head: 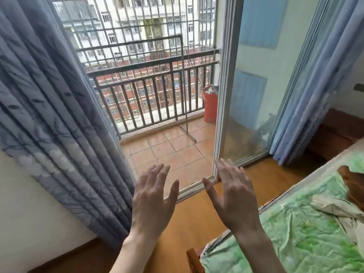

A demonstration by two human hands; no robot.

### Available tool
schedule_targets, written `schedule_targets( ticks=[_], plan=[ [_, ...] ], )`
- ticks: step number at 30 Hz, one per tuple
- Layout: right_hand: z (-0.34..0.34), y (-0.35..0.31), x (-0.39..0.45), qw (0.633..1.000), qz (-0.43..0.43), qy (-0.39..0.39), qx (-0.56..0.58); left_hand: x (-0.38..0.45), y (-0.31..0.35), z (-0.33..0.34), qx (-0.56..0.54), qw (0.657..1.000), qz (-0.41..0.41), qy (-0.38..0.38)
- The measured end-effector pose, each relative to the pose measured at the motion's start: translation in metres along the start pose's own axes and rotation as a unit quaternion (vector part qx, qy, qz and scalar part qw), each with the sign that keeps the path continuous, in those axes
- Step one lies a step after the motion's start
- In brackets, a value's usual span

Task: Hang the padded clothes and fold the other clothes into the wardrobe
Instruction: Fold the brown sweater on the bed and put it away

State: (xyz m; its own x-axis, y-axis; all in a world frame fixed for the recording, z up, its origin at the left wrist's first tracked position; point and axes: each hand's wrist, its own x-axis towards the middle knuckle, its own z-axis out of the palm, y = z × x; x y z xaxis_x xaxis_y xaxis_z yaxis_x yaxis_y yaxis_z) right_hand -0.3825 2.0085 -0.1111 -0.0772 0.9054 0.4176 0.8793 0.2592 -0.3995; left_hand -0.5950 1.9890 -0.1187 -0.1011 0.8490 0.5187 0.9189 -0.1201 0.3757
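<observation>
Both hands up, backs to camera, fingers spread wide, holding nothing: left hand and right hand apart, side by side before the open balcony door. Clothes: beige garment crumpled on the bed with green sheet, at right, well apart from the hands. Grey-blue curtain hangs left. Wardrobe not seen.

Soft daylight floods in through my open balcony doorway, leaving only faint shadows. My wide lens bends the curtain and edges; the picture looks slightly soft.
</observation>
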Motion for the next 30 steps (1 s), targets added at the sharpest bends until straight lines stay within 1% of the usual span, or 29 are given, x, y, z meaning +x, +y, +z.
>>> schedule_targets(
  ticks=[5, 10, 17, 20, 25, 28, 30],
  plan=[
    [0.029, 0.006, 0.057, 1.000, 0.011, -0.004, -0.028, 0.063, -0.028, 0.029, -0.012, 1.000, 0.014, -0.013],
    [0.073, 0.013, 0.109, 0.997, 0.047, 0.004, -0.054, 0.136, -0.062, 0.074, -0.039, 0.998, 0.047, -0.031],
    [0.127, 0.008, 0.201, 0.985, 0.138, 0.052, -0.092, 0.252, -0.107, 0.143, -0.056, 0.985, 0.152, -0.053],
    [0.139, 0.005, 0.233, 0.977, 0.167, 0.064, -0.113, 0.293, -0.116, 0.163, -0.076, 0.977, 0.182, -0.081],
    [0.144, 0.004, 0.259, 0.960, 0.214, 0.109, -0.145, 0.341, -0.111, 0.197, -0.133, 0.959, 0.231, -0.096],
    [0.137, 0.018, 0.260, 0.943, 0.256, 0.123, -0.174, 0.360, -0.086, 0.228, -0.166, 0.945, 0.258, -0.113],
    [0.130, 0.030, 0.251, 0.927, 0.291, 0.136, -0.192, 0.365, -0.064, 0.244, -0.196, 0.930, 0.281, -0.134]
  ],
)
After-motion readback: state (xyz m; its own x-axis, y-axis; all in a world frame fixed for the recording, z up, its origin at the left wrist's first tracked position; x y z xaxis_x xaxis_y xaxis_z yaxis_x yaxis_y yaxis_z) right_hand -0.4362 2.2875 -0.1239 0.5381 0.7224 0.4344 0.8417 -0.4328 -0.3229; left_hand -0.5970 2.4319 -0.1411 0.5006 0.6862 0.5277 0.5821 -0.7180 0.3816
